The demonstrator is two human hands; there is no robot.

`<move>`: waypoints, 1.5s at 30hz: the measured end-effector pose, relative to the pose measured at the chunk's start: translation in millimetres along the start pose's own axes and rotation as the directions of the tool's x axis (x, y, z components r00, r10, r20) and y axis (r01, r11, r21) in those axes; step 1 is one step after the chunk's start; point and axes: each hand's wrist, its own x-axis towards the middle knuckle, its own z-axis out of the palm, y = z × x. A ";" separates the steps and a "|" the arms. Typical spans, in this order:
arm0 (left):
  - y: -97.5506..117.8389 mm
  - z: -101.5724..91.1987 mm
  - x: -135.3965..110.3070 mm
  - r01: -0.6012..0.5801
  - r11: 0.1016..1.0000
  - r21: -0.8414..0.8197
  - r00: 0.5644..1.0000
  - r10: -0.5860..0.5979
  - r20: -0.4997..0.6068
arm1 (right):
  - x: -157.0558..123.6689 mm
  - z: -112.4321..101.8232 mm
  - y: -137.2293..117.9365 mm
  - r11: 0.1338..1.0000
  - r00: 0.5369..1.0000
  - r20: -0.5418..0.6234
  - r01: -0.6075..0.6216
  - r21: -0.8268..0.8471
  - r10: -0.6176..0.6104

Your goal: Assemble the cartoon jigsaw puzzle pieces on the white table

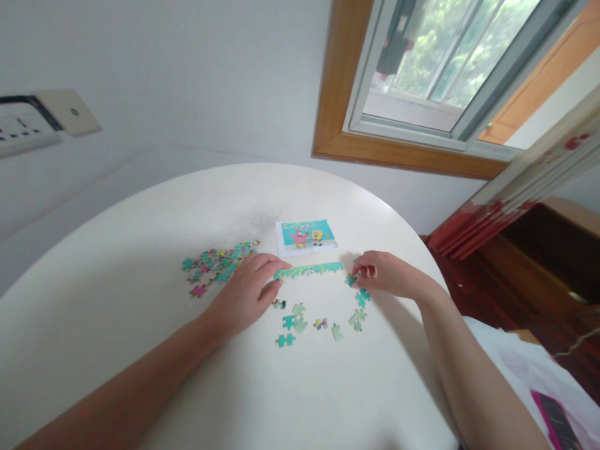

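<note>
A joined strip of teal jigsaw pieces (312,270) lies across the middle of the table. At its left end rests my left hand (250,290), the fingers stretched out and the thumb apart, touching the strip's end. My right hand (387,273) is just beyond the right end, its thumb and fingers pinched on a teal puzzle piece (350,280) at the table surface. Loose teal pieces (362,297) lie below that hand. Several pale green pieces (337,332), teal pieces (285,340) and a multicoloured piece (320,324) are scattered nearer to me.
A picture card (306,237) with cartoon figures lies behind the strip. Left of my left hand is a pile of mixed puzzle pieces (218,265). The round white table (117,269) meets the wall near a window (422,69). White plastic (510,369) lies at the lower right.
</note>
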 end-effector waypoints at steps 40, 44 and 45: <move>4.4 -5.4 -0.9 -0.023 1.000 -0.019 0.999 0.024 0.021 | 12.4 17.2 -32.5 0.939 0.991 -0.109 0.108 0.327 -0.076; 5.7 -8.3 -0.2 -0.024 0.999 -0.037 0.999 0.023 -0.029 | 22.3 29.0 -54.4 0.876 0.997 -0.070 0.007 0.482 0.030; 7.2 -9.8 0.2 -0.027 0.999 -0.037 0.999 0.026 -0.031 | 23.8 31.3 -58.6 0.854 0.997 -0.049 -0.021 0.519 0.054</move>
